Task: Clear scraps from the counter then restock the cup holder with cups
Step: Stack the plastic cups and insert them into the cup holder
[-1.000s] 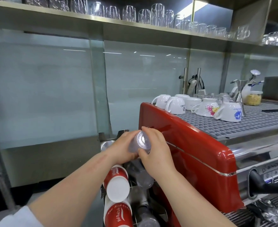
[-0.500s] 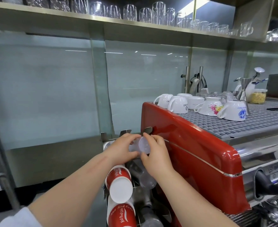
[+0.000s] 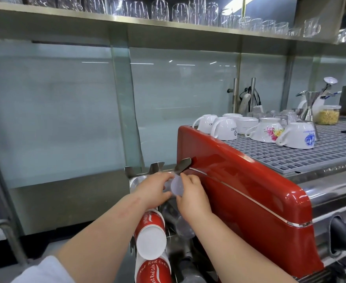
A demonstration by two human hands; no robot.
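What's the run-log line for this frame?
phase: restock | left hand: grips clear cup stack | right hand: grips same | target: cup holder beside red espresso machine | red cups below

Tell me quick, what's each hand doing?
Left hand: holding the clear cup.
Right hand: holding the same clear cup from the other side.

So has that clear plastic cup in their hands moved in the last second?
Yes. The clear plastic cup has gone down, from the red espresso machine's top edge towards the metal cup holder.
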